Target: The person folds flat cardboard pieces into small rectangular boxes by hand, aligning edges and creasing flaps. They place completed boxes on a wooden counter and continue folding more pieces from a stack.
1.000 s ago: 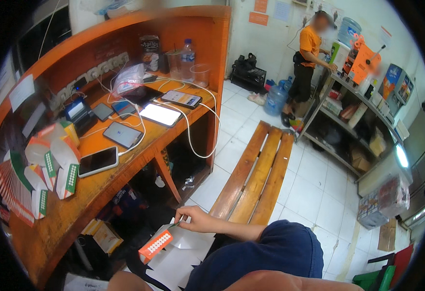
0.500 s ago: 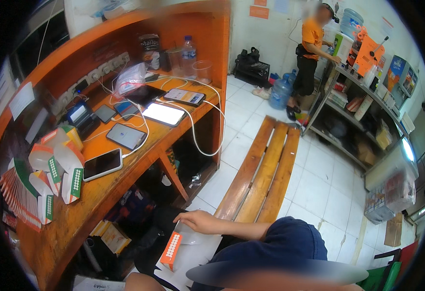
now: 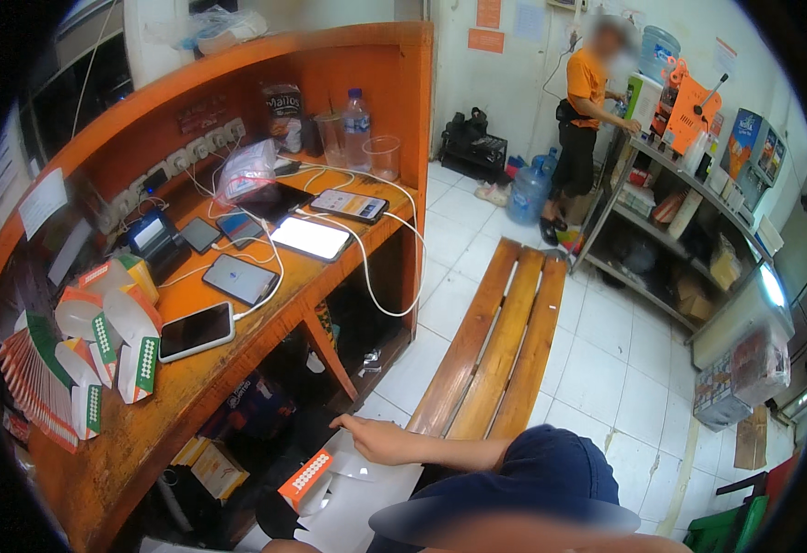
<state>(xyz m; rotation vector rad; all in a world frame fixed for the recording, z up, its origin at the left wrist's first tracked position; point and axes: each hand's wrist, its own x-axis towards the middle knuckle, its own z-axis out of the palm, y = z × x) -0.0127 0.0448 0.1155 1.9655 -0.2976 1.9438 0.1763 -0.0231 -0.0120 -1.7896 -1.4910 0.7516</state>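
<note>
While the right hand (image 3: 377, 441) sits half-curled at the far edge of a white-and-orange carton (image 3: 362, 490) beneath, pinching or not I cannot tell, the desk (image 3: 191, 376) edge stands apart leftward, open floor (image 3: 592, 369) spreads rightward, and the left hand is unseen.

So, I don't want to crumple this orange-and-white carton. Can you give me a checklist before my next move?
1. Right hand at the carton: ok, it is at the upper edge.
2. Firm grip there: cannot tell, the contact is too small to make out.
3. Left hand supporting the carton: cannot tell, it is not clearly in view.
4. Panels folded up all round: not ok, white ones lie spread out.
5. Other cartons out of the way: ok, they sit on the counter, apart from the right hand.
</note>
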